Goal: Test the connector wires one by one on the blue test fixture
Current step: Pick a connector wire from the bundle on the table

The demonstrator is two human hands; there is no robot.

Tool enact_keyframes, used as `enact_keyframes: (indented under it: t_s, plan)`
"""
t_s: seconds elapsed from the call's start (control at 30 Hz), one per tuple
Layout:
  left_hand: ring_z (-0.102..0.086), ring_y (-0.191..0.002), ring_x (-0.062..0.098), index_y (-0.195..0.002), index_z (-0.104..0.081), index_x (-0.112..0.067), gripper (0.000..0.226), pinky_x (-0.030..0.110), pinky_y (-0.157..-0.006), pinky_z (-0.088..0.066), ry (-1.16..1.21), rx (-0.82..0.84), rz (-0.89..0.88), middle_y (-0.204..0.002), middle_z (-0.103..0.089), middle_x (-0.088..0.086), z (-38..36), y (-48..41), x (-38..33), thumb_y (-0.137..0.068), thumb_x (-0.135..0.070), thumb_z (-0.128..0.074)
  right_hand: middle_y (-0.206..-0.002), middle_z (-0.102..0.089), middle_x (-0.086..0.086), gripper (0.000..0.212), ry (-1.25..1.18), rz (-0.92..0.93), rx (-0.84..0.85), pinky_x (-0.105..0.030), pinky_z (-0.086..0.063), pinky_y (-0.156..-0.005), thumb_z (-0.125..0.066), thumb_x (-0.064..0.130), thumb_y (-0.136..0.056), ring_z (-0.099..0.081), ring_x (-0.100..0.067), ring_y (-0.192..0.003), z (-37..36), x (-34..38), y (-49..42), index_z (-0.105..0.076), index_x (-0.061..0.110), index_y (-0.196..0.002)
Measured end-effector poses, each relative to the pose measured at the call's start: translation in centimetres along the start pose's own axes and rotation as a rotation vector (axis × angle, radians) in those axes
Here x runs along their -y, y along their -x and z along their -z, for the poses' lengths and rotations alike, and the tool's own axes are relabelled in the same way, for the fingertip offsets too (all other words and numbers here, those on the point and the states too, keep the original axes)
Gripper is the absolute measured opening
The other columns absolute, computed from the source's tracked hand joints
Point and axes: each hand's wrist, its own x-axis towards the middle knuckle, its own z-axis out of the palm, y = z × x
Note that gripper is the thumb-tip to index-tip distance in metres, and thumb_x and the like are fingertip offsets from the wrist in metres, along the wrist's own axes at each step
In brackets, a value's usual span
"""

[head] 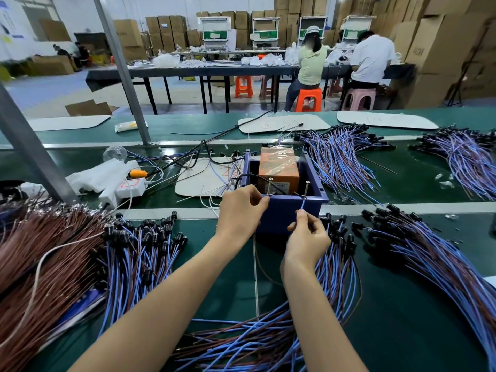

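"Blue plastic, square and open-topped: the test fixture (290,214) sits mid-way across the green belt (233,267), just beyond the person's wrists. Why do both hands crowd its near rim?"

"Two threaded metal screws stand up there, the left screw (270,186) and the right screw (306,188), and they look to serve as contacts. The left hand (240,210) pinches a brown lead (257,260) against the foot of one. The right hand (308,238) pinches a blue lead (302,204) between thumb and forefinger and holds it up to the other. So both hands are closed on one connector wire, a lead to each screw."

"Do the bare tips really touch metal?"

"Probably, though they are too small to be sure, and that wire's black plug cannot be picked out."

"And the orange block (279,167) inside the box?"

"Glossy, wrapped in crinkled clear film, with a black cable running in beside it. Likely the tester's works."

"The heaps all round?"

"Thin, limp leads in blue and brown, each ending in a stubby black plug. The left heap (139,251) lies just beside one arm and the right heap (429,253) near the other. That suits taking one wire at a time. Which heap is tested and which is waiting cannot be told."
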Motion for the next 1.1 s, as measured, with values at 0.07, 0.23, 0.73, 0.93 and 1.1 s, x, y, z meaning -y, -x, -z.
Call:
enact_keyframes:
  t_s: [0.07, 0.23, 0.73, 0.93, 1.1]
  plan:
    - [-0.063, -0.046, 0.018, -0.077, -0.058, -0.019, 0.014, 0.028, -0.051, -0.052, -0.036, -0.011, -0.033, -0.061, -0.063, 0.001, 0.1, 0.0, -0.1, -0.088, -0.025, -0.065, -0.053, -0.054, 0.005, 0.016, 0.001, -0.002, -0.006, -0.018, -0.039, -0.054, -0.062, 0.021, -0.092, -0.048, -0.001, -0.047, 0.0, 0.0, 0.0, -0.063, 0.019, -0.077]
    - [-0.065, -0.066, 0.025, -0.094, -0.064, -0.022, 0.006, 0.038, -0.069, -0.054, -0.143, 0.004, -0.096, -0.072, -0.068, 0.006, 0.2, -0.1, -0.2, -0.09, -0.025, -0.06, -0.054, -0.052, 0.003, 0.012, -0.018, 0.017, -0.033, -0.009, -0.038, -0.045, -0.061, 0.018, -0.092, -0.046, 0.004, -0.04, 0.1, 0.4, 0.1, -0.065, 0.011, -0.082]
    - [-0.061, -0.083, 0.017, -0.092, -0.071, -0.035, 0.012, 0.027, -0.06, -0.038, -0.284, -0.051, -0.018, -0.086, -0.07, -0.008, 0.5, -0.6, -0.4, -0.088, -0.039, -0.061, -0.054, -0.05, 0.001, 0.014, 0.011, -0.004, -0.003, -0.012, -0.037, -0.043, -0.061, 0.015, -0.092, -0.042, -0.003, -0.042, -0.3, 1.0, -0.3, -0.062, 0.01, -0.079]
    - [-0.058, -0.079, 0.015, -0.087, -0.07, -0.035, 0.009, 0.025, -0.06, -0.036, -0.27, -0.034, 0.007, -0.075, -0.063, -0.014, 0.6, -0.8, -0.6, -0.086, -0.038, -0.062, -0.07, -0.057, -0.004, 0.012, 0.041, -0.002, -0.004, -0.029, -0.041, -0.062, -0.064, 0.016, -0.089, -0.048, -0.016, -0.063, -0.2, 1.0, -0.6, -0.064, 0.012, -0.077]
    - [-0.062, -0.085, 0.016, -0.09, -0.071, -0.035, 0.01, 0.025, -0.062, -0.039, -0.275, -0.017, -0.002, -0.081, -0.067, -0.012, 0.7, -0.9, -0.6, -0.086, -0.034, -0.061, -0.072, -0.057, -0.002, 0.01, 0.039, -0.01, -0.018, -0.032, -0.041, -0.066, -0.066, 0.017, -0.087, -0.048, -0.017, -0.068, -0.3, 0.9, -0.8, -0.067, 0.013, -0.077]
